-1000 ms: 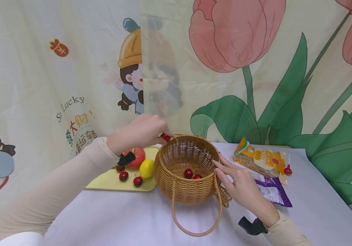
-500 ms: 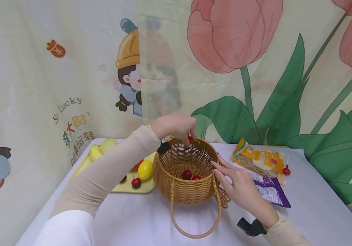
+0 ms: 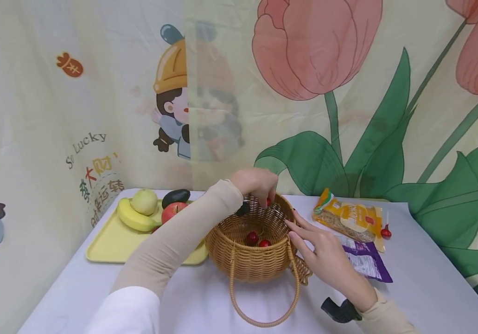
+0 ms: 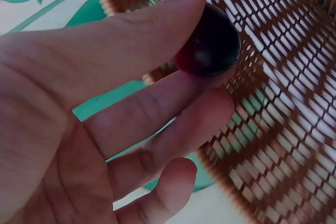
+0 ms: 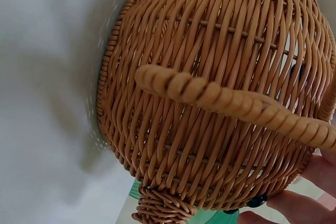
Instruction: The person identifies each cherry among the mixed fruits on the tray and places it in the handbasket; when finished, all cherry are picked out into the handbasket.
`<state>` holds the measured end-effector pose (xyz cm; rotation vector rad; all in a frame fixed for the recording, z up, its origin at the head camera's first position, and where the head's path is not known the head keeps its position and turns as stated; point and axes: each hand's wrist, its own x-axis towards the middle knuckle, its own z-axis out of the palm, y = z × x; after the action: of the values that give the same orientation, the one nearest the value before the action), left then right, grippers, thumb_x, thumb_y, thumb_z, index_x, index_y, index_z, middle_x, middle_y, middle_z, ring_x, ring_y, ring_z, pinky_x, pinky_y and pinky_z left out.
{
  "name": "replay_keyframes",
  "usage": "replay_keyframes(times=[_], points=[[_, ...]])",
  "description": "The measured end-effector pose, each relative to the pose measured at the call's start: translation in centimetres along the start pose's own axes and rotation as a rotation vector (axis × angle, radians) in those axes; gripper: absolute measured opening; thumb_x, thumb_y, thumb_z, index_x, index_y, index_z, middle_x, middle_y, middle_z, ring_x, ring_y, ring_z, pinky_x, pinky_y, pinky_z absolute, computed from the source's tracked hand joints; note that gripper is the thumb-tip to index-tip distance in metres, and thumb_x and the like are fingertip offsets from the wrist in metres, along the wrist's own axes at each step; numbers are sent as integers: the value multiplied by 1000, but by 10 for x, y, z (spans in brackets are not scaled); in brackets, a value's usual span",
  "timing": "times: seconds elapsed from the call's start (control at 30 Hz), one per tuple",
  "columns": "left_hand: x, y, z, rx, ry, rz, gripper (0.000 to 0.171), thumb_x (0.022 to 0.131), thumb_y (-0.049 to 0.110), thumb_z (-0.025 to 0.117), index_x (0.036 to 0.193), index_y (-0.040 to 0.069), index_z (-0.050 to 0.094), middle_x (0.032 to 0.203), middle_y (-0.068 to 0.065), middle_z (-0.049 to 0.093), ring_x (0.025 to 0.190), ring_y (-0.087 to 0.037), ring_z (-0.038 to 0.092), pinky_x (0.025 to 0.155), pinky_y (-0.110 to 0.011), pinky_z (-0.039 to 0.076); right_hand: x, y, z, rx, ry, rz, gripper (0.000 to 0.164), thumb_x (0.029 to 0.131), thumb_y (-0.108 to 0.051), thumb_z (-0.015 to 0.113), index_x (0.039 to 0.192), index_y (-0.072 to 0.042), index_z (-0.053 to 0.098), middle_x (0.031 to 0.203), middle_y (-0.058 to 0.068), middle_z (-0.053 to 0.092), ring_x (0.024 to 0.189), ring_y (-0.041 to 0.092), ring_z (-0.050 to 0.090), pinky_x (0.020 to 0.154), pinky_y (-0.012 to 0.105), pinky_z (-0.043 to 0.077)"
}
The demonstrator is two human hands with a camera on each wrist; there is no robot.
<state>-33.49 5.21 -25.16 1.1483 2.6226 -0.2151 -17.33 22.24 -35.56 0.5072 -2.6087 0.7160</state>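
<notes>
My left hand (image 3: pixel 259 183) reaches over the far rim of a round wicker basket (image 3: pixel 245 266). Between its thumb and forefinger it pinches a dark red cherry (image 4: pixel 210 45) with a green stem, close to the woven inner wall. Two more cherries lie on the basket floor, one dark red cherry (image 3: pixel 252 238) beside a brighter cherry (image 3: pixel 265 243). My right hand (image 3: pixel 324 250) rests on the basket's right rim with fingers extended. The basket's handle (image 3: pixel 264 324) hangs down toward the front; in the right wrist view it crosses the woven side.
Left of the basket a yellow tray (image 3: pixel 105 248) bears a banana (image 3: pixel 135 218), a pale round fruit (image 3: pixel 144 202), an apple (image 3: pixel 174 211) and a dark oval item (image 3: pixel 175 197). On the right lie an orange grain bag (image 3: pixel 349 215), a purple packet (image 3: pixel 366 260) and a small red item (image 3: pixel 386 232).
My left hand has moved right, from the basket's left rim to over its far inner side, and dipped lower with the cherry. My right hand has stayed on the rim.
</notes>
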Motion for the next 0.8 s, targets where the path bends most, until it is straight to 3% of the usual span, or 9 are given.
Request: replay_keyframes(times=[0.3, 0.5, 0.6, 0.67, 0.8], points=[[4, 6, 21, 6, 106, -7, 23, 86, 26, 84, 109, 22, 82, 111, 6, 78, 102, -14, 68, 93, -32, 57, 1, 0, 0, 3, 7, -2, 38, 105, -30, 58, 139, -12, 65, 153, 16, 52, 44, -1, 23, 44, 20, 34], [5, 6, 32, -4, 81, 6, 27, 87, 24, 83, 114, 22, 81, 117, 5, 77, 106, -13, 67, 92, -31, 57, 1, -1, 0, 1, 6, 1, 39, 105, -29, 58, 139, -12, 65, 153, 16, 52, 44, -1, 25, 44, 20, 35], [6, 7, 33, 4, 68, 11, 28, 86, 27, 84, 114, 23, 81, 118, 5, 76, 105, -14, 67, 93, -32, 57, 0, 0, 0, 3, 8, 4, 38, 105, -29, 59, 139, -12, 65, 153, 16, 52, 46, 3, 34, 45, 20, 36], [6, 7, 34, 0, 52, 11, 29, 86, 27, 84, 114, 23, 81, 119, 5, 76, 105, -14, 67, 94, -33, 58, 0, 0, 0, 0, 13, 2, 38, 105, -29, 59, 138, -12, 65, 152, 16, 52, 54, 7, 50, 47, 19, 39], [6, 7, 35, -5, 36, 5, 31, 84, 29, 86, 115, 23, 81, 120, 5, 75, 107, -13, 66, 96, -33, 57, 0, 0, 1, 1, 6, 6, 38, 105, -30, 58, 138, -12, 65, 153, 16, 52, 55, 8, 50, 47, 19, 39]])
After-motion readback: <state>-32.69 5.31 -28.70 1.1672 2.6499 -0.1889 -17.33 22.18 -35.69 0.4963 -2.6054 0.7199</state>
